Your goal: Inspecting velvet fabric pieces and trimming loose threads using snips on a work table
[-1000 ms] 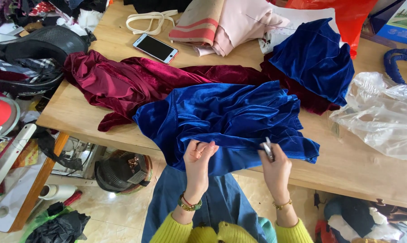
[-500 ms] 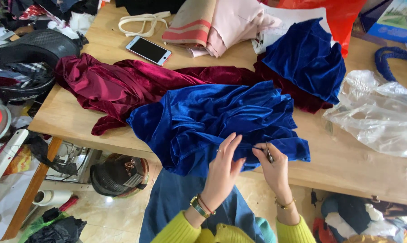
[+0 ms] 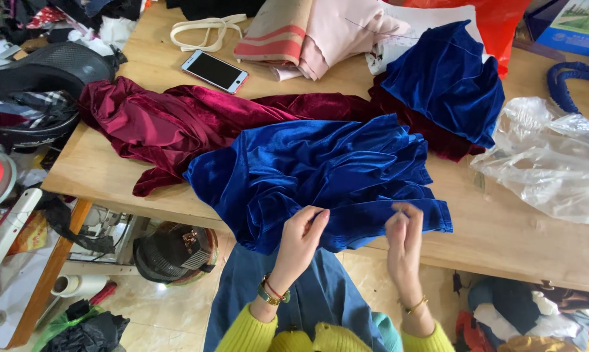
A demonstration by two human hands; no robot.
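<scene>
Smartphone (image 3: 215,71), crimson velvet (image 3: 170,120) and plastic bag (image 3: 548,163) on table (image 3: 503,234)

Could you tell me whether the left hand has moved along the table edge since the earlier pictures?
Yes. The left hand has shifted rightward along the wooden table edge, over the blue velvet cloth, toward the right hand.

We count two blue velvet pieces, one at centre (image 3: 320,176) and one at upper right (image 3: 447,81); one dark red velvet piece (image 3: 177,124); one phone (image 3: 215,71) at upper left; one clear plastic bag (image 3: 548,163) at right; and two hands, left (image 3: 302,236) and right (image 3: 404,236).
</scene>
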